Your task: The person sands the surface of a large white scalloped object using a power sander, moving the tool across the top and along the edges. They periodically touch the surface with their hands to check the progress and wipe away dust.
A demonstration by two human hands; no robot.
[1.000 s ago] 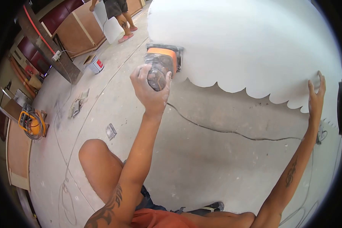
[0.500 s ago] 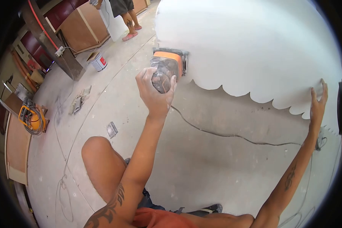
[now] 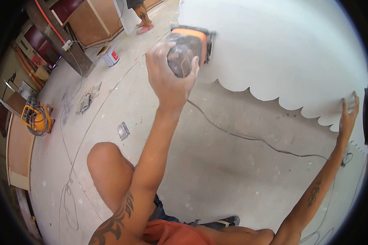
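Note:
My left hand is wrapped around a dusty black and orange electric sander. The sander's flat pad stands against the left edge of a large white panel, whose lower edge is cut in scallops. A dark power cord trails from under that hand across the floor to the right. At the panel's right side, my right hand has its fingers stretched out against the white face, close to the scalloped edge, and it holds nothing.
On the left stand a yellow machine with a coiled hose, a post and a paint can. A grey block and scraps lie on the concrete floor. Another person's legs show at the back.
My left hand has pushed the sander farther up and away along the panel's left edge. The view has shifted slightly. My right hand still rests against the panel.

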